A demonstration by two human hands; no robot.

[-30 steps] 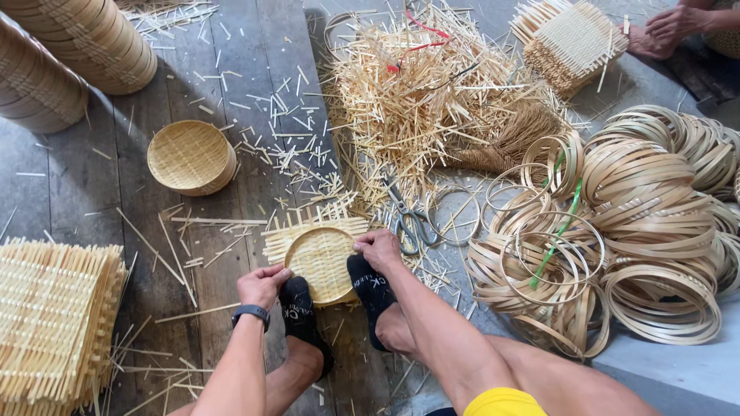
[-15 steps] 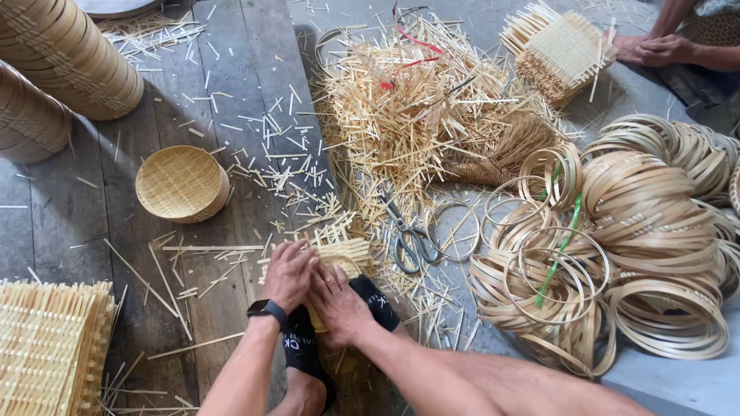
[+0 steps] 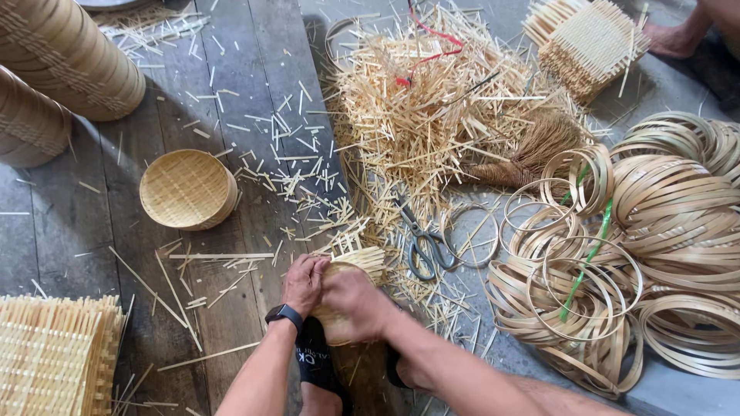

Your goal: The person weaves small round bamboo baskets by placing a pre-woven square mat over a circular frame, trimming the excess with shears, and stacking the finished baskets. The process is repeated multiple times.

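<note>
Both my hands press on a small woven bamboo mat with a ring (image 3: 351,266), held over my feet on the wooden floor. My left hand (image 3: 303,282), with a black watch on the wrist, grips its left side. My right hand (image 3: 356,303) covers its top and front, so most of the weave is hidden; only loose strip ends stick out at the upper right. Scissors (image 3: 422,245) lie just right of my hands.
A finished small basket (image 3: 187,189) sits to the left. Stacked tall baskets (image 3: 65,58) stand at top left, flat woven mats (image 3: 54,356) at bottom left. A heap of bamboo offcuts (image 3: 424,100) and many bamboo rings (image 3: 655,246) lie right. Another person's foot (image 3: 674,38) is at top right.
The woven mat lay flat with the ring on it a second ago; my hands have closed over it and bent its edges up around the ring. The view has shifted slightly.
</note>
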